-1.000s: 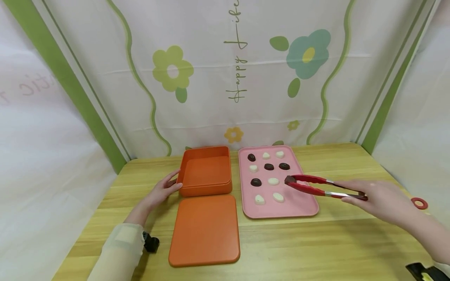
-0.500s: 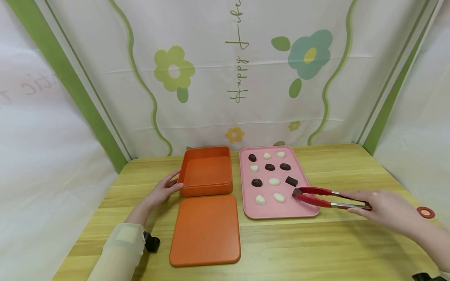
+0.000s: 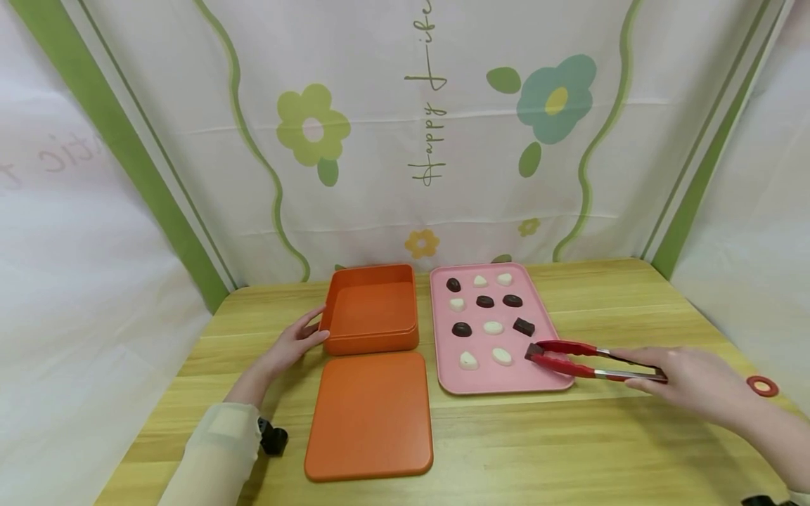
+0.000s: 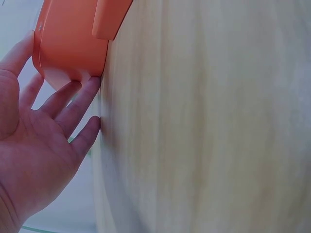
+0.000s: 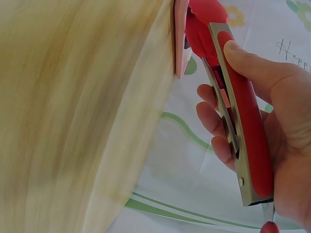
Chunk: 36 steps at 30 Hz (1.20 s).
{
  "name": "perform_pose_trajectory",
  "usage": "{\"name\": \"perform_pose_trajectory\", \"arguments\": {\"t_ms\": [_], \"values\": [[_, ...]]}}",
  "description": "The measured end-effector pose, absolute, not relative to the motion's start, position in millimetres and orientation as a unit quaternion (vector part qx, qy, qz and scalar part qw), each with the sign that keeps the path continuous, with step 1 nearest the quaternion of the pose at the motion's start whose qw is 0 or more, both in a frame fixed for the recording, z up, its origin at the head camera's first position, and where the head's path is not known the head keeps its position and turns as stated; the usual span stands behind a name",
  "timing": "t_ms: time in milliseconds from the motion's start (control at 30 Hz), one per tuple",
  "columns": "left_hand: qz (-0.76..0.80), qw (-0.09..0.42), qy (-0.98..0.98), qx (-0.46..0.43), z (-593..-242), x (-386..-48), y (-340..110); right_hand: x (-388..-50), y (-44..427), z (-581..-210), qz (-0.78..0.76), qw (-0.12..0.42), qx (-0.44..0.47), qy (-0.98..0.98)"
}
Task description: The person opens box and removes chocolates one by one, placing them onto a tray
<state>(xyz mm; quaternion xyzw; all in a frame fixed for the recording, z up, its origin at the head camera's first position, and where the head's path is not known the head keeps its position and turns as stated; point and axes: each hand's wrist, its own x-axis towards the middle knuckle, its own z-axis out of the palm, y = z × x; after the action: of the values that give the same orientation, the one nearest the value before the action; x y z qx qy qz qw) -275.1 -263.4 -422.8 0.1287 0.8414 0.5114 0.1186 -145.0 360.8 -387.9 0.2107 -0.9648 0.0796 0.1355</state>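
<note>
My right hand [image 3: 692, 383] grips red-and-silver tongs [image 3: 563, 358], also seen in the right wrist view with the thumb along the red handle [image 5: 248, 126]. A dark square chocolate [image 3: 532, 351] lies between the tong tips over the pink tray [image 3: 500, 380]. Another dark square chocolate [image 3: 524, 327] sits just behind it. Several white chocolates [image 3: 502, 357] and dark chocolates [image 3: 462, 329] stand in rows on the tray. My left hand [image 3: 295, 344] touches the left side of the orange box [image 3: 370, 343], its fingers spread and fairly straight in the left wrist view [image 4: 43, 136].
An orange lid [image 3: 369, 418] lies flat on the wooden table [image 3: 538, 450], in front of the box. Behind the table hangs a floral curtain [image 3: 380, 176], close to the box and tray. A red ring [image 3: 762, 386] shows beyond my right wrist.
The tongs have moved toward me from the rear dark square chocolate to the one in front of it. The rear one now lies free on the tray. My left hand has stayed put.
</note>
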Motion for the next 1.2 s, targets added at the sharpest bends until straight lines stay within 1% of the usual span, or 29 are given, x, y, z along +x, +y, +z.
{"name": "perform_pose_trajectory", "arguments": {"t_ms": [200, 300, 400, 500, 667, 867, 1000, 1200], "values": [[0.511, 0.121, 0.842, 0.123, -422.0, -273.9, -263.5, -144.0, 358.2, -385.7, 0.086, 0.126, 0.188, -0.97], [0.513, 0.121, 0.841, 0.122, -421.8, -273.6, -263.4, -145.3, 356.4, -383.9, 0.091, 0.14, 0.183, -0.969], [0.515, 0.122, 0.84, 0.121, -421.3, -273.3, -263.0, -148.3, 353.3, -381.9, 0.1, 0.168, 0.186, -0.963], [0.514, 0.123, 0.84, 0.122, -421.2, -273.5, -263.1, -151.8, 349.2, -379.4, 0.114, 0.18, 0.182, -0.96], [0.516, 0.121, 0.839, 0.126, -422.3, -274.3, -263.0, -160.1, 343.2, -377.5, 0.119, 0.181, 0.175, -0.96], [0.517, 0.123, 0.837, 0.128, -422.5, -274.8, -262.6, -172.3, 338.3, -380.2, 0.156, 0.196, 0.171, -0.953], [0.519, 0.124, 0.836, 0.129, -422.6, -274.8, -262.8, -181.4, 337.1, -378.9, 0.167, 0.185, 0.154, -0.956], [0.521, 0.122, 0.835, 0.13, -422.7, -274.2, -263.8, -195.8, 339.6, -377.5, 0.133, 0.178, 0.117, -0.968]]}}
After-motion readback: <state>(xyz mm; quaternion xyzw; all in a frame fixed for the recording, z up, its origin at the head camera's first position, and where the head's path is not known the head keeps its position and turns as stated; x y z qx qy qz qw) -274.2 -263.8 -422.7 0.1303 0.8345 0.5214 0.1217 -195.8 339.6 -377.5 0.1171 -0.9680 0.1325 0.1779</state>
